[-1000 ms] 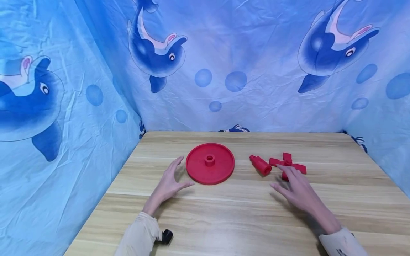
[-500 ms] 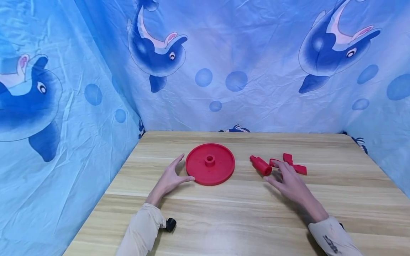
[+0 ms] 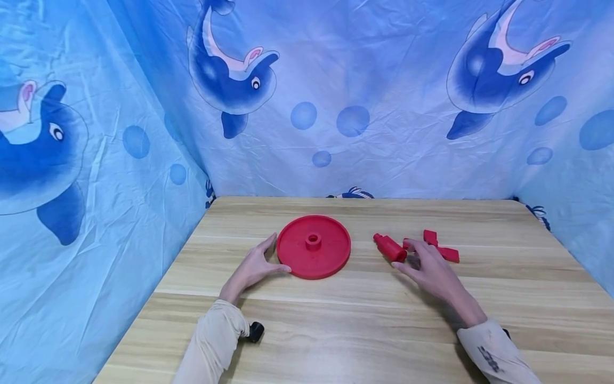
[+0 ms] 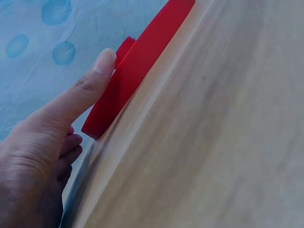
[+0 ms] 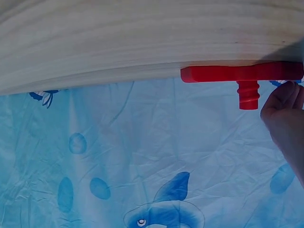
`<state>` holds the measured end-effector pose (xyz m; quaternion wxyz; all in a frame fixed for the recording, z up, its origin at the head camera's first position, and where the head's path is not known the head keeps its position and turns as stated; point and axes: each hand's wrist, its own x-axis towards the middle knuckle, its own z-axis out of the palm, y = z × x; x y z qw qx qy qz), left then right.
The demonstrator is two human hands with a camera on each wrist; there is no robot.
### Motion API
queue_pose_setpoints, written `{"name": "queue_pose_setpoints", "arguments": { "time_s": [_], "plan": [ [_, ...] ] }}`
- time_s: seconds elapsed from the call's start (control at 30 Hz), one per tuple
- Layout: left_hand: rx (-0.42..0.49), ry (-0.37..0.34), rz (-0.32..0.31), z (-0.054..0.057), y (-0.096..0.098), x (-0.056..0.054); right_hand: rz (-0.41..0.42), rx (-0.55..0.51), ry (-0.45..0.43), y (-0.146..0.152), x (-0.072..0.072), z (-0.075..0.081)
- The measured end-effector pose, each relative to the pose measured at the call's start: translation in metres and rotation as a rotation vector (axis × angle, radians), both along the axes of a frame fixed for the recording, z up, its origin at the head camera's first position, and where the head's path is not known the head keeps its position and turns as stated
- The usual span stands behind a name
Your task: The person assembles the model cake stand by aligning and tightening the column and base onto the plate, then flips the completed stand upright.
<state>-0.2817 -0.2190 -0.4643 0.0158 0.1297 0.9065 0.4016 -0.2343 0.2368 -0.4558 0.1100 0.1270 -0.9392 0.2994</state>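
A flat red round disc [image 3: 336,245] with a raised rim and a hollow hub lies left of centre on the table. My left hand [image 3: 253,269] holds its near left edge, thumb against the rim and fingers around the side; in the left wrist view the thumb overlaps the rim. Right of the disc lies a stepped red cylinder [image 3: 388,246], its hollow end toward me. My right hand [image 3: 435,271] spans that end, thumb overlapping it and fingertips spread just beyond. Under this hand is a red cross-shaped piece [image 3: 448,254], partly hidden; the right wrist view shows its threaded peg [image 5: 248,96].
The wood-grain table [image 3: 331,330] runs up to a blue dolphin-print cloth [image 3: 393,69] at the back and sides. A black wrist device [image 3: 256,332] sits at the left sleeve.
My right hand has moved left from over the cross-shaped piece to the cylinder's hollow end. My left thumb has come up against the disc's rim. The red pieces show no clear shift.
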Motion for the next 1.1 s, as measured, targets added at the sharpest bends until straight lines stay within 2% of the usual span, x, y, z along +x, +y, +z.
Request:
{"name": "queue_pose_setpoints", "arguments": {
  "time_s": [0.23,0.5,1.1],
  "plan": [
    [-0.017,-0.004,-0.011,-0.002,-0.001,-0.002,-0.016,0.030,0.014,-0.003,-0.005,-0.001],
    [0.005,0.006,-0.026,-0.003,-0.002,-0.003,-0.029,0.058,0.042,-0.006,-0.008,-0.002],
    [0.010,0.007,0.002,-0.003,-0.001,-0.002,-0.001,0.039,0.063,-0.006,-0.012,-0.004]
  ]
}}
